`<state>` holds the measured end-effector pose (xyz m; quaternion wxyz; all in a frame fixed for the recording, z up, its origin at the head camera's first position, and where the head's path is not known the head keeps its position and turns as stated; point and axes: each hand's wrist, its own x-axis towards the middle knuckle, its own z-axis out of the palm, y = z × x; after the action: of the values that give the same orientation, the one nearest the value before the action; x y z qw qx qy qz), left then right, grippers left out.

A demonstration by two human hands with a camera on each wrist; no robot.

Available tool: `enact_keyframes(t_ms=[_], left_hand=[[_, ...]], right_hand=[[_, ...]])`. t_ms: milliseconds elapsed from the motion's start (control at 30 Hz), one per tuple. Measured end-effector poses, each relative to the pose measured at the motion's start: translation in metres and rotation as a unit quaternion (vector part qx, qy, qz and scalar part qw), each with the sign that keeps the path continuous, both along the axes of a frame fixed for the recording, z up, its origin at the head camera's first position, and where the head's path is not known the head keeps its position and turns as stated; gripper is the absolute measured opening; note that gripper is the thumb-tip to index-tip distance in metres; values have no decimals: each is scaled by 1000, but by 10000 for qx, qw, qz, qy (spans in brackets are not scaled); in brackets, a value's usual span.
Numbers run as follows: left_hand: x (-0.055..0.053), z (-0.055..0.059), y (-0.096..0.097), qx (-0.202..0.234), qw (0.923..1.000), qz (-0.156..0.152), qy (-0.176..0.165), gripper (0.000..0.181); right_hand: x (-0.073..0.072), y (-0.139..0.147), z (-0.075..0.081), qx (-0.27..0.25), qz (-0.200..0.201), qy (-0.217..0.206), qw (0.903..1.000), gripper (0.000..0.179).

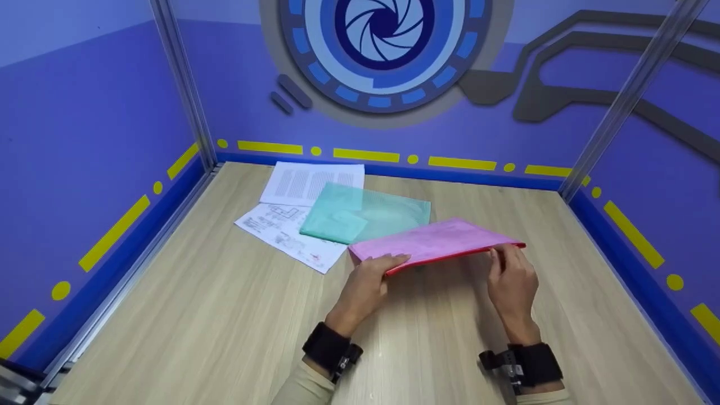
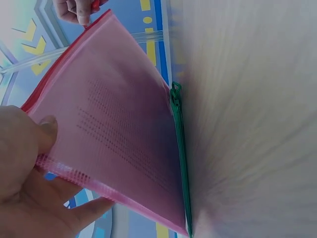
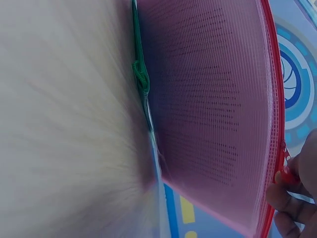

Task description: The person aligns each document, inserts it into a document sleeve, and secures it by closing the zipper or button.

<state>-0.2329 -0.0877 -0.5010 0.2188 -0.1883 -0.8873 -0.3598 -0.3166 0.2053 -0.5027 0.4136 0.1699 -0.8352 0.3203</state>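
Note:
A pink mesh zipper pouch (image 1: 433, 241) with a red zipper (image 3: 276, 99) is held tilted above the table, and lines of print show through its side in both wrist views. My left hand (image 1: 363, 287) grips its left end, thumb (image 2: 47, 131) on the near face and fingers behind. At the right end of the zipper edge, my right hand (image 1: 514, 284) pinches the red zipper pull (image 3: 287, 174). Behind the pouch lies a green mesh zipper pouch (image 1: 388, 214), partly covered by it in the head view; its green zipper (image 2: 182, 153) shows in the wrist views.
A sheet of printed text (image 1: 306, 177) and a sheet with line drawings (image 1: 281, 233) lie at the back left, partly beneath the green pouch. The wooden table (image 1: 225, 315) is bounded by blue panels (image 1: 236, 101) at the back and sides.

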Motion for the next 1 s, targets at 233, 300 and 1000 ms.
enact_keyframes(t_ms=[233,300,1000], left_hand=[[-3,1,0,198,9987,345,321,72],[-3,2,0,240,9982,425,339,71],[-5,-1,-3,461,9906,1106,657,57]], right_hand=[[2,1,3,-67,-54,13,10000,8],[1,1,4,-75,-59,31,9999,8],[-3,6,2,-87,-199,-44,9998,6]])
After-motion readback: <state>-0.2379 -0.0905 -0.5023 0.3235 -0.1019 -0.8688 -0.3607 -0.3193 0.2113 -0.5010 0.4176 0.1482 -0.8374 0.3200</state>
